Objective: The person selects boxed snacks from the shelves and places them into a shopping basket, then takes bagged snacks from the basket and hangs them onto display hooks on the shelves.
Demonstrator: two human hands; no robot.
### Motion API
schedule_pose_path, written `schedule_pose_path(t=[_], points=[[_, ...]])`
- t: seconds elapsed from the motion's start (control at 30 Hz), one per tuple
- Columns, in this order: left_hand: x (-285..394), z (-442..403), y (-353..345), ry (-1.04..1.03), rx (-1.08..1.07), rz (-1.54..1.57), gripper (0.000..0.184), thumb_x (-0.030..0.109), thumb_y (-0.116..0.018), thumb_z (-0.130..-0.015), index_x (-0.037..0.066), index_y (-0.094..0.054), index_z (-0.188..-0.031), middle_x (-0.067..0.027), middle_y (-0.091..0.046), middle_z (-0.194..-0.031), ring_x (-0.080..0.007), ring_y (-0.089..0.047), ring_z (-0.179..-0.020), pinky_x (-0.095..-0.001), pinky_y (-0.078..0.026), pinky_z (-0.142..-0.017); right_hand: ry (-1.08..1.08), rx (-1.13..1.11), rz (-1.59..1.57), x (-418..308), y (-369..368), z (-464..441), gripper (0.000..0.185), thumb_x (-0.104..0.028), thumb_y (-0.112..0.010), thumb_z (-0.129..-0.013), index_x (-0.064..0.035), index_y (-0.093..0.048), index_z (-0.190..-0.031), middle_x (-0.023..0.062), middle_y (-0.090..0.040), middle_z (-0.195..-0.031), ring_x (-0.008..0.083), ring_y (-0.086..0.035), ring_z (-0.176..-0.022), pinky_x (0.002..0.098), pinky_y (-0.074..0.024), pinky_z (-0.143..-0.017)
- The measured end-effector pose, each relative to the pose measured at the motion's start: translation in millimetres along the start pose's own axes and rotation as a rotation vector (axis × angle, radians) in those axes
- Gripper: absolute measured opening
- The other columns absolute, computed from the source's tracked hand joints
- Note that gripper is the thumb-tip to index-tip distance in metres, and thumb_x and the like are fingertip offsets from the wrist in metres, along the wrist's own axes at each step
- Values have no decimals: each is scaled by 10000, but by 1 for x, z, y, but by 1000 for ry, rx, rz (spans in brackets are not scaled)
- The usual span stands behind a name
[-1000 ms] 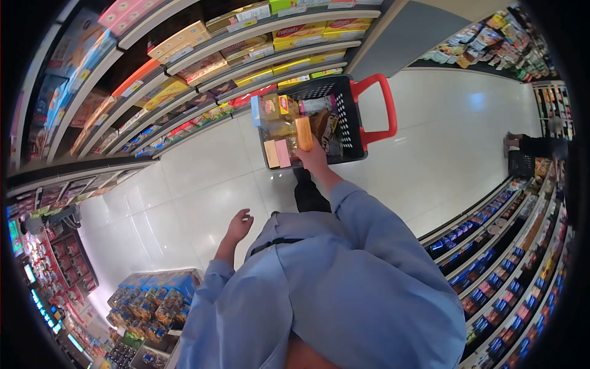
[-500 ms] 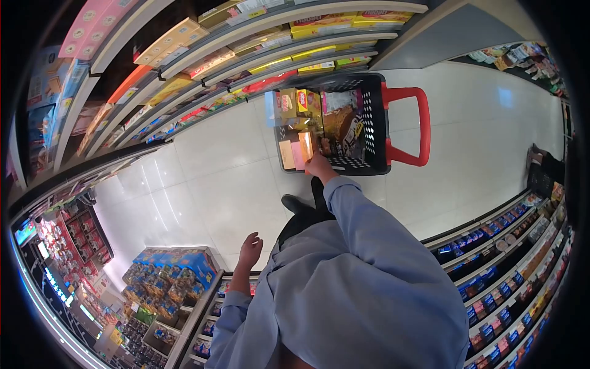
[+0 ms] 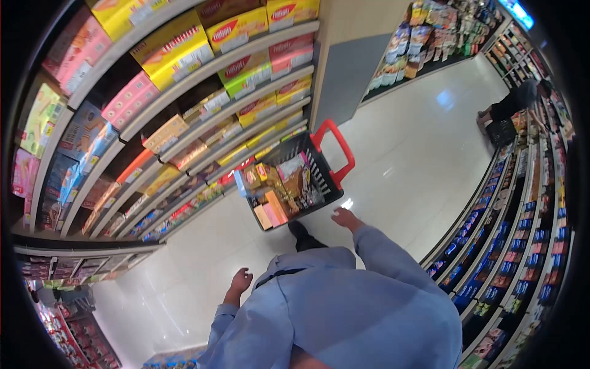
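Note:
My right hand [image 3: 347, 219] hangs empty just beyond the near right corner of a black shopping basket [image 3: 329, 181], apart from it, fingers loosely spread. The basket stands on the floor with its red handle [image 3: 346, 161] at the right end. Inside it are an orange box [image 3: 276, 206], a pale box [image 3: 262, 216], a small yellow box [image 3: 262, 172] and a large brown packet [image 3: 294, 183]. Lower left, my left hand [image 3: 241, 280] is held in the air near my body, its fingers slightly bent and apart, with nothing in them.
Shelves with yellow wafer boxes [image 3: 236, 29] and pink boxes [image 3: 131, 98] rise along the left. More shelves of blue packets [image 3: 470, 289] curve along the right. A person [image 3: 519, 101] is beside another dark basket [image 3: 501, 131] further off. Snack bags [image 3: 418, 34] hang at the back.
My right hand has left the orange box in the basket and drawn back to the right, empty. The view has turned and lifted, showing more of the left shelves.

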State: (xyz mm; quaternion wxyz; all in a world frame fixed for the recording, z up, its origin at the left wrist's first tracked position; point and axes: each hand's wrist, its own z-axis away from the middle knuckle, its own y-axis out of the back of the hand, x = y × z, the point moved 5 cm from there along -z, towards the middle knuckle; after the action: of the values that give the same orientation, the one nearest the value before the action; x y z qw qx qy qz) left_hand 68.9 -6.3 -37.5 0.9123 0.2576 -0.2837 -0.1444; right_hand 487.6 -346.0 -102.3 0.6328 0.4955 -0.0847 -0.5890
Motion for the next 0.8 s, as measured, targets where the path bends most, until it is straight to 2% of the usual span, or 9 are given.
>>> schedule_pose_path(t=[0.13, 0.2, 0.23, 0.27, 0.3, 0.4, 0.47, 0.57, 0.8], points=[[-42, 6, -18, 46, -76, -86, 534, 345, -634, -834, 24, -572, -1257, -195, -685, -1092, -335, -652, -1039, -393, -510, -929, -121, 113, -48, 108, -25, 110, 507, -444, -611, -841, -48, -637, -1157, 196, -630, -1196, 355, -575, -1146, 421, -458, -981], [-68, 6, -34, 7, -129, -150, 551, 381, -630, -827, 15, -595, -1237, -226, -645, -1175, -356, -608, -1122, -410, -482, -972, -170, 94, -45, 143, -46, 174, 402, -419, -578, -864, -30, -659, -926, 147, -693, -773, 276, -686, -702, 405, -552, -633], [-65, 14, -32, -3, -153, -201, 581, 392, -637, -813, 6, -594, -1245, -238, -616, -1229, -358, -578, -1174, -409, -465, -999, -367, -222, -61, 148, -55, 205, 454, -397, -515, -885, 0, -665, -1046, 221, -648, -1138, 383, -591, -1101, 476, -468, -948], [-63, 18, -32, 3, -163, -210, 597, 389, -643, -807, 1, -587, -1257, -237, -611, -1242, -360, -573, -1183, -406, -462, -1006, -598, -381, -182, 149, -62, 242, 410, -386, -526, -886, -16, -685, -960, 207, -670, -1080, 372, -608, -1079, 491, -468, -928], [-62, 20, -34, 11, -177, -222, 612, 386, -648, -801, -4, -580, -1269, -236, -605, -1255, -362, -567, -1192, -402, -458, -1013, -286, -461, 117, 159, -77, 260, 405, -398, -538, -893, -46, -702, -1009, 177, -676, -1099, 338, -627, -1060, 473, -487, -897], [-61, 10, -49, 42, -124, -14, 628, 385, -659, -794, -12, -579, -1275, -238, -594, -1275, -366, -563, -1200, -401, -456, -1018, -216, -331, -3, 127, -38, 340, 425, -410, -589, -881, -83, -684, -1135, 150, -685, -1105, 315, -650, -1017, 434, -518, -851], [-33, 20, -50, 18, -133, -46, 628, 394, -660, -798, -13, -583, -1270, -242, -599, -1266, -368, -568, -1193, -400, -460, -1012, -210, -448, 92, 92, -2, 336, 446, -403, -616, -872, -80, -669, -1175, 149, -691, -1089, 300, -673, -951, 417, -541, -796], [-2, 2, -60, -64, -162, -121, 635, 403, -659, -809, -16, -575, -1278, -252, -605, -1250, -370, -576, -1181, -398, -467, -999, -556, -298, -350, 152, -15, 258, 432, -360, -636, -859, -56, -662, -1164, 161, -697, -1027, 267, -689, -832, 403, -557, -722], [204, -86, -80, -335, 80, -140, 578, 412, -620, -849, -36, -584, -1212, -278, -651, -1097, -401, -633, -1045, -440, -498, -918, -38, 25, -397, 148, 98, 114, 441, -302, -619, -868, -47, -608, -1228, 134, -699, -955, 220, -679, -765, 354, -546, -674]])
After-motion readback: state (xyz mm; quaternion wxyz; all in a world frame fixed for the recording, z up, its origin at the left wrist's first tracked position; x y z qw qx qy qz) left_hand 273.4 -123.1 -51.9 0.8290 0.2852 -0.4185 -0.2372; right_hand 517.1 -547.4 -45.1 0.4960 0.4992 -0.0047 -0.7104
